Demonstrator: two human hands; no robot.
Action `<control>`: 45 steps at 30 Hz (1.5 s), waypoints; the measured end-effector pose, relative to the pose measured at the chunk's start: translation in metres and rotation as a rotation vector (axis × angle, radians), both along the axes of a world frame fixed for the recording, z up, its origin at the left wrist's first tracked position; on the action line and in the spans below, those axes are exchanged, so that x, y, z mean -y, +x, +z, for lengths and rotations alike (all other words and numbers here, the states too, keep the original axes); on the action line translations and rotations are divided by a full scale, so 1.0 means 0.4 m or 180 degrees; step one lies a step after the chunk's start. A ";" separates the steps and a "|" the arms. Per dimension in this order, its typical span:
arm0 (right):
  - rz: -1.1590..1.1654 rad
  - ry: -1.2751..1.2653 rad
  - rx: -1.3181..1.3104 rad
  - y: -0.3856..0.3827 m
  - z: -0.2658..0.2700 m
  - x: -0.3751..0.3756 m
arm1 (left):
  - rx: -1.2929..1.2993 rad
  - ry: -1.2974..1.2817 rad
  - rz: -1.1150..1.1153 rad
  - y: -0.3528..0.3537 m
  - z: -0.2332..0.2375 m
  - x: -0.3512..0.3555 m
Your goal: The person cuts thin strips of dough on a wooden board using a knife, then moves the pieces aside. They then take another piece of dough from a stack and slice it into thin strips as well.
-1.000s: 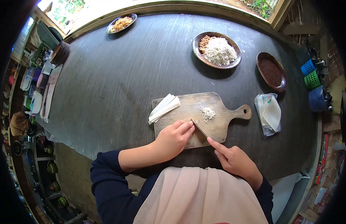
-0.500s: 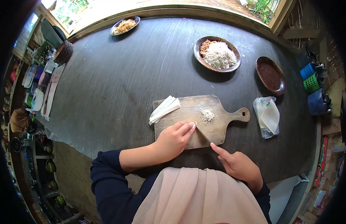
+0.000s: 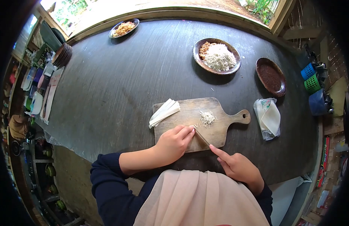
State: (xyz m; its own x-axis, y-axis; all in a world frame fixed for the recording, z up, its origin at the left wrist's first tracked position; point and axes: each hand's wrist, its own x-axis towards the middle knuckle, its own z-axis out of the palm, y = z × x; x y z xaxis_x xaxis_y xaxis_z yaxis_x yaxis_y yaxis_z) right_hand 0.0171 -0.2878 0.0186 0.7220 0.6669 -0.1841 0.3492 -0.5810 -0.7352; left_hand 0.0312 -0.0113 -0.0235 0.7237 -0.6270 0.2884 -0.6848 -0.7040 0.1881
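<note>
1. On the cutting board [image 3: 182, 113], in the head view, the left hand [image 3: 173, 142] was set with its fingers curled and the fingertips pressed down just beside the knife [image 3: 202, 137]. Whatever was pinned beneath them was hidden.
2. The right hand [image 3: 238, 168] was closed round the knife handle, with the index finger laid along the back of the blade. The blade was angled across the near part of the board.
3. A small pile of shreds [image 3: 207, 117] lay on the board just beyond the blade. A stack of white strips [image 3: 164, 112] rested on the far-left corner, overhanging it.
4. For clean, even cuts, it was judged that the fingertips should be tucked behind the knuckles and the blade guided against them in narrow steps.
5. The board was laid on a dark, worn wooden table [image 3: 118, 83]. A bowl of shreds [image 3: 216, 55] and a dark bowl [image 3: 271, 76] were set at the far right. A plastic bag [image 3: 268, 117] of white sheets lay near the board's handle.
6. A window opening was seen beyond the table, with stacked plates [image 3: 62, 54] at the left and baskets [image 3: 312, 77] at the right.
</note>
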 end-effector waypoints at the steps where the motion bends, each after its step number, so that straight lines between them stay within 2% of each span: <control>1: 0.0004 -0.0015 0.0007 0.001 -0.001 0.000 | 0.0007 -0.0015 0.0004 0.000 0.000 0.001; 18: -0.0057 -0.0078 0.0134 0.005 -0.014 -0.020 | -0.0052 -0.0085 -0.0011 0.002 0.001 -0.004; 25: -0.0010 -0.0286 -0.0275 0.004 0.012 0.012 | 0.0008 -0.0187 0.0022 0.003 -0.008 -0.002; 36: -0.0441 0.0311 -0.0178 0.010 -0.001 -0.028 | -0.0052 -0.0193 0.0005 0.001 -0.004 -0.004; 45: -0.0245 0.0138 -0.0192 0.008 -0.001 -0.021 | -0.0073 -0.0202 -0.0007 0.000 -0.008 -0.006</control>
State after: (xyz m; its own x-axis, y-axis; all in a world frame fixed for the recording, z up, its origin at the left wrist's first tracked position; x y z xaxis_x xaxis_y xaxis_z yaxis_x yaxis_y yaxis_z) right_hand 0.0203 -0.2792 0.0182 0.7599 0.6182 -0.2009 0.2593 -0.5717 -0.7784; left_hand 0.0313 -0.0088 -0.0268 0.7292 -0.6097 0.3108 -0.6814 -0.6887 0.2479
